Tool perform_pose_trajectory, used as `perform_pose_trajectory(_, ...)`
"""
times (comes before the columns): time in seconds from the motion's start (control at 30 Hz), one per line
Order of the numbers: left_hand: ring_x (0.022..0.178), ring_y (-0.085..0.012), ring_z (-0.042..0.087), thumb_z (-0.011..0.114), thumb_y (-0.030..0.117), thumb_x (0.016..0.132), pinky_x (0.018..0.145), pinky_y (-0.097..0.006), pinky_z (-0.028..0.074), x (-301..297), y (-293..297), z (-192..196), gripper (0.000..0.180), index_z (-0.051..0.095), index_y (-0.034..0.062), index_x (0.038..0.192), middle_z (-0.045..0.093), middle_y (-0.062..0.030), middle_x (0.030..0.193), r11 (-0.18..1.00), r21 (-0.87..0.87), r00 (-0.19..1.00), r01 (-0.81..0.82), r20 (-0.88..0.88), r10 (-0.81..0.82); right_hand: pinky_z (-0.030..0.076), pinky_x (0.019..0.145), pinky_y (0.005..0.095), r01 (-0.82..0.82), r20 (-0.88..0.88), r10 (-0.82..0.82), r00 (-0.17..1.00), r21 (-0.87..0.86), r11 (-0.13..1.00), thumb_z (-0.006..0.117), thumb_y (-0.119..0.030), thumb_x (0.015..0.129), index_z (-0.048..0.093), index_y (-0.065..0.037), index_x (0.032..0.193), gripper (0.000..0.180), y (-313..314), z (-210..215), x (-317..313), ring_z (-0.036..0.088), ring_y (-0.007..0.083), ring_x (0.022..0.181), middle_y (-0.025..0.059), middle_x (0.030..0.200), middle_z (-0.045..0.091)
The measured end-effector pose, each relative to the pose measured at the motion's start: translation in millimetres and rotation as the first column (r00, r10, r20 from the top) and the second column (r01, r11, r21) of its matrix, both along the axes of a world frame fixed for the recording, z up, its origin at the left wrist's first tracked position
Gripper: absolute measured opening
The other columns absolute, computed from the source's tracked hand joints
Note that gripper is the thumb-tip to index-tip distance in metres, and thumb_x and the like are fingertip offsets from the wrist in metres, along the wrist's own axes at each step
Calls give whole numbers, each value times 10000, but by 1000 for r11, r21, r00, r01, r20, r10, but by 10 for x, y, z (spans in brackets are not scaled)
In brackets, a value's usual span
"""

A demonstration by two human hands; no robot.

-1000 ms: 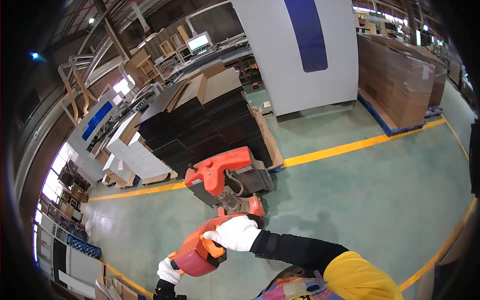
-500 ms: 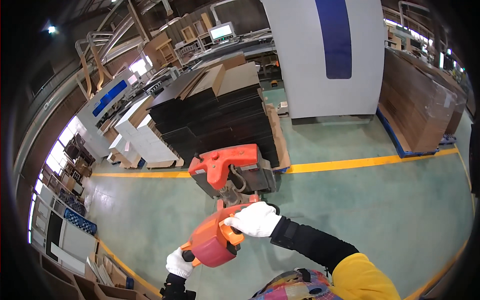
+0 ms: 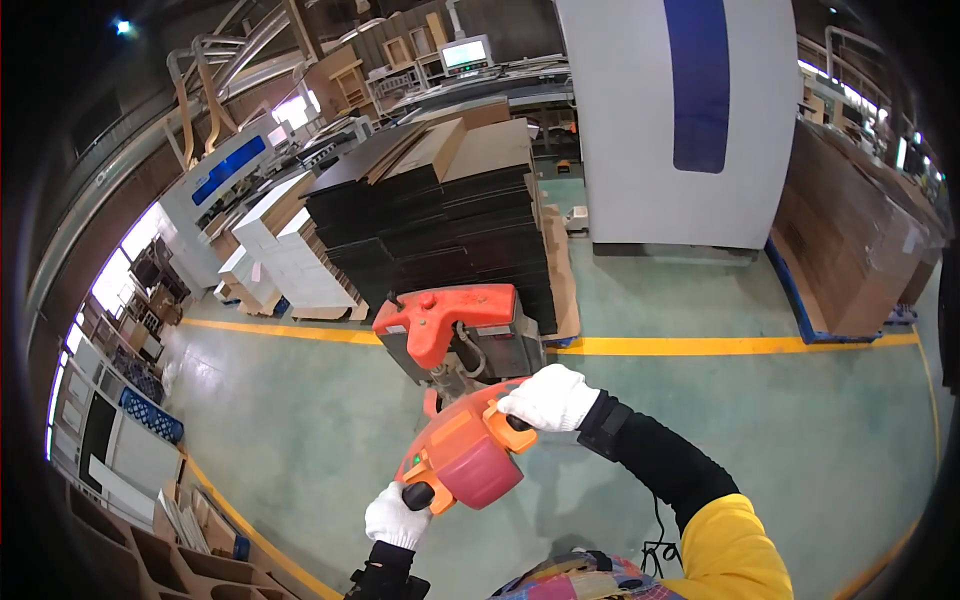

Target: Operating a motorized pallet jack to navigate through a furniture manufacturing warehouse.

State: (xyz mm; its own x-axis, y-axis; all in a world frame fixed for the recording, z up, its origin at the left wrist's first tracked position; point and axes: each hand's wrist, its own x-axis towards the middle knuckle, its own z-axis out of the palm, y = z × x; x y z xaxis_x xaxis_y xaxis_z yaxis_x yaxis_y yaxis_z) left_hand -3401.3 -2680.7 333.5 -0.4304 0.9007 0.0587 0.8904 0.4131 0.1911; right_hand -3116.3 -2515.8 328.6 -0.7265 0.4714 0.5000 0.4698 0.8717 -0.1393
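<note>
Both hands wear white knit gloves and are closed on the control handle (image 3: 478,472) of a red electric pallet truck (image 3: 470,308). My left hand (image 3: 396,517) wraps the near-left grip, by a black knob. Across the orange-and-red handle head, my right hand (image 3: 552,398) holds the far-right grip with its thumb near the black control. The handle tilts back toward me from the truck's body. Just beyond the truck rises a tall stack of dark-edged boards (image 3: 440,230); its forks are hidden.
White boards (image 3: 275,250) stand left of the dark stack. Behind is a large white machine cabinet (image 3: 640,130). Wrapped brown panels (image 3: 840,230) rest on a blue pallet (image 3: 795,300) at right. A yellow floor line (image 3: 690,346) crosses ahead. Brown slotted racking (image 3: 165,560) stands at lower left.
The handle head and both hands have shifted to the right in the picture, with the right hand higher. The truck's body stays close to the dark stack. The view has tilted slightly.
</note>
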Motion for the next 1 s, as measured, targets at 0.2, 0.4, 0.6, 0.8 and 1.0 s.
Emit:
perform_pose_trajectory(0.2,867,-313,710,786,334,690,777,-420,563,88,139,-53,365,707,151,996,732,-95,914,1000,14,1000,-2,-23,2,543,612,405,7,150,-2,989,-34,999,512,-294,951,672,-238,1141,255,254,42,74,691,284,728,44,844,704)
perform_pose_trajectory(0.4,886,-308,706,786,336,689,798,-409,560,72,266,-15,368,711,151,997,730,-96,923,999,35,1000,-7,-20,7,532,577,413,-11,96,10,995,10,1000,489,-306,970,667,-231,1130,250,417,10,42,681,287,685,43,810,700)
perform_pose_trajectory(0.6,876,-310,709,779,326,693,800,-409,561,137,471,12,340,720,151,979,735,-93,924,998,24,998,-55,-15,55,532,578,411,3,122,-4,993,5,1000,490,-310,970,670,-236,1142,260,658,-54,3,683,289,684,43,805,700)
perform_pose_trajectory(0.8,860,-316,712,778,309,695,786,-409,566,89,576,-40,308,724,151,954,738,-93,913,998,27,998,-58,-17,59,537,588,400,-13,69,12,998,23,1000,504,-314,962,675,-237,1130,253,708,-67,-30,685,267,695,30,814,704)
perform_pose_trajectory(1.0,851,-321,709,774,282,693,777,-415,565,-173,738,-125,291,715,144,942,731,-96,876,997,76,995,-18,-93,25,536,606,395,-5,81,7,997,-20,1000,470,-322,976,669,-240,1128,263,815,-5,-169,681,267,736,10,854,703)
